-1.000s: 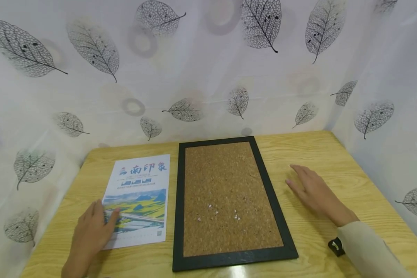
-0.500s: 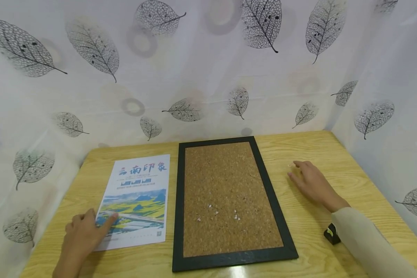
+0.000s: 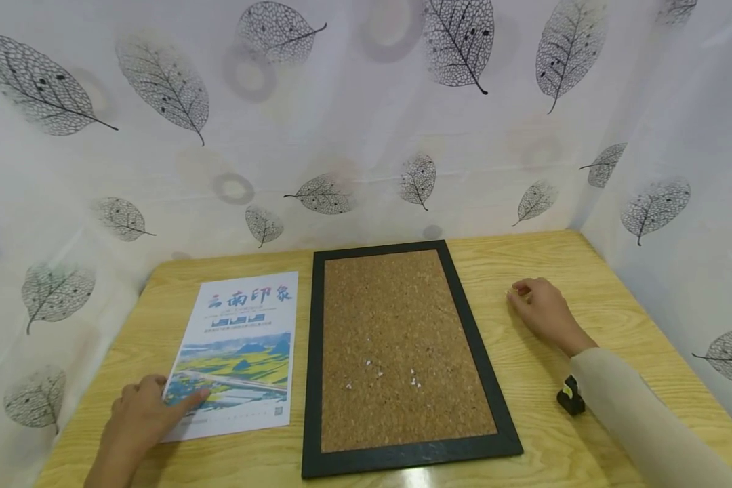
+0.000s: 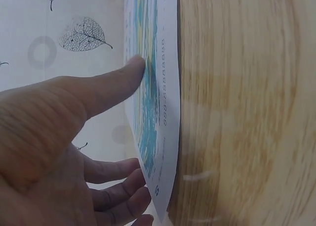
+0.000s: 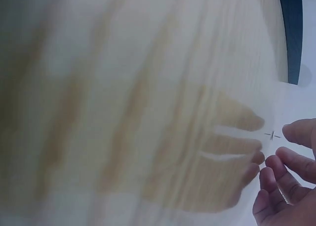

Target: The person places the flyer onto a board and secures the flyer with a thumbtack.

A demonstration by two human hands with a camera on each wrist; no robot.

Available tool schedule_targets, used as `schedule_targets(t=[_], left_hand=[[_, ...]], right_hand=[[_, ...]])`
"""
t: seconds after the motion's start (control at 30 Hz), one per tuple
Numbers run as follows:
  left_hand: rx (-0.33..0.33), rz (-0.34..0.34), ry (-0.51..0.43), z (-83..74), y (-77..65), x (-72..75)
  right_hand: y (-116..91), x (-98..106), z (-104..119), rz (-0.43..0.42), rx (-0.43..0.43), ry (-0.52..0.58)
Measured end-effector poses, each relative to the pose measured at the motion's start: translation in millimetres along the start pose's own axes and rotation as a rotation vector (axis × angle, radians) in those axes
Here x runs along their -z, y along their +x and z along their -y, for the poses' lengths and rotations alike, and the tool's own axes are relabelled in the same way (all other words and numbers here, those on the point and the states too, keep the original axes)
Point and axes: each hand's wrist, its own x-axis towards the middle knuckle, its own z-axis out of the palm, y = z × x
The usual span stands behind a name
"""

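Observation:
My left hand [image 3: 137, 420] is at the lower left edge of a printed poster [image 3: 232, 352] with a blue and yellow landscape. The thumb extends over the poster's face, and the other fingers bend loosely beside its edge. In the left wrist view, the poster [image 4: 148, 112] lies between thumb and fingers without a visible grip. My right hand [image 3: 543, 312] is low over the table, right of a black-framed cork board [image 3: 402, 339]. Its thumb and index finger stand apart near a tiny thin cross-shaped item [image 5: 272, 135], perhaps a pin, apparently without touching it.
Small white bits [image 3: 413, 378] lie on the cork. The glossy wood-grain table [image 3: 476, 257] reflects my right hand in the right wrist view. A leaf-printed curtain [image 3: 354, 135] encloses the back and sides. A small black device [image 3: 570, 395] sits by my right sleeve.
My left hand has slid left and toward me, from over the poster to its lower left edge. My right hand has moved slightly up, its fingers bending around the tiny item.

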Motion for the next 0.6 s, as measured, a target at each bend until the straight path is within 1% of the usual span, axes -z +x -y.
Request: schedule_targets(t=[0.1, 0.33, 0.47, 0.6], left_hand=[[-0.004, 0.001, -0.001, 2.2, 1.3, -0.4], [-0.017, 0.0, -0.019, 4.2, 5.0, -0.6], [-0.027, 0.022, -0.057, 5.4, 6.6, -0.8], [-0.014, 0.055, -0.094, 5.9, 7.6, 0.6]], right_hand=[[2.2, -1.6, -0.7, -0.017, -0.013, 0.004], [5.8, -3.2, -0.8, -0.033, -0.001, 0.002], [7.3, -3.1, 0.4, -0.034, -0.012, -0.007], [8.8, -2.1, 1.6, -0.037, -0.018, -0.01]])
